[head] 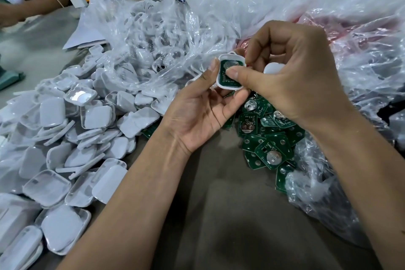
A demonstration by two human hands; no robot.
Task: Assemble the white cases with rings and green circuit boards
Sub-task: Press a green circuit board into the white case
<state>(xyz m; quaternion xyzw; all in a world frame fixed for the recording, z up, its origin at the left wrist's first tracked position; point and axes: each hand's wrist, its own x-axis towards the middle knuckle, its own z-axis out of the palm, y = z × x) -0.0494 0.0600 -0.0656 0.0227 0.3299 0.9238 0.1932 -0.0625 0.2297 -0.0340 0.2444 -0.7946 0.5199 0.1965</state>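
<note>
The left hand point(197, 103) pinches a white case point(230, 72) by its edges, thumb on the left rim and fingers curled under the lower corner, while the right hand point(291, 76) presses its thumb onto the green circuit board point(229, 75) lying in the case and curls its other fingers round a second white piece point(271, 68) tucked in the palm. The case is held up above the table point(219, 215), just over the pile of loose boards point(267, 138). It looks light and stiff, a thin moulded shell that is probably a little slippery, so the rim is the sensible place to hold it; the board is likely rigid but delicate, better pushed on its bare edges than on its parts. The case is a rounded square with a small loop at its top corner; the board inside is dark green with a round silvery metal clip. To the left lies a heap of white case halves point(65, 138), and behind them a clear plastic bag point(142, 39) holds more white parts.
</note>
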